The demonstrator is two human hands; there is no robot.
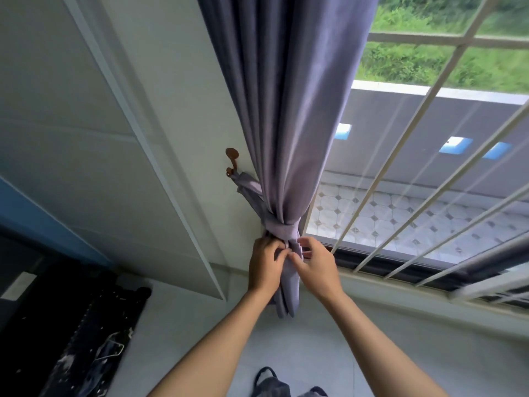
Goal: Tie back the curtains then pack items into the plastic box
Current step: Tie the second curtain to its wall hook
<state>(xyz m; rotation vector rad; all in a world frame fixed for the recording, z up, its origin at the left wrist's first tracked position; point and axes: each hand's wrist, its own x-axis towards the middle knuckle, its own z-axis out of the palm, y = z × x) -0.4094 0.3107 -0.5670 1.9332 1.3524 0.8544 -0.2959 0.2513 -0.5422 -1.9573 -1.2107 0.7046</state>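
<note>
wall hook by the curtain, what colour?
Reddish-brown wall hook; head view shows it.

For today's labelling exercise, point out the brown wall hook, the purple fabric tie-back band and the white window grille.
Brown wall hook (232, 154): head view, round top knob.
Purple fabric tie-back band (282, 229): head view, wrap around curtain.
White window grille (412, 123): head view, slanted bar.

You're standing on a pale tiled floor (303, 353), nothing fancy. Off to your left there's a dark black mat or panel (86, 339) lying on it, speckled with white bits, and a thin wire hanger (110, 349) sits on top of that. Right at the bottom edge, something dark grey (270, 383) rests on the tiles; can't tell what it is.
</note>
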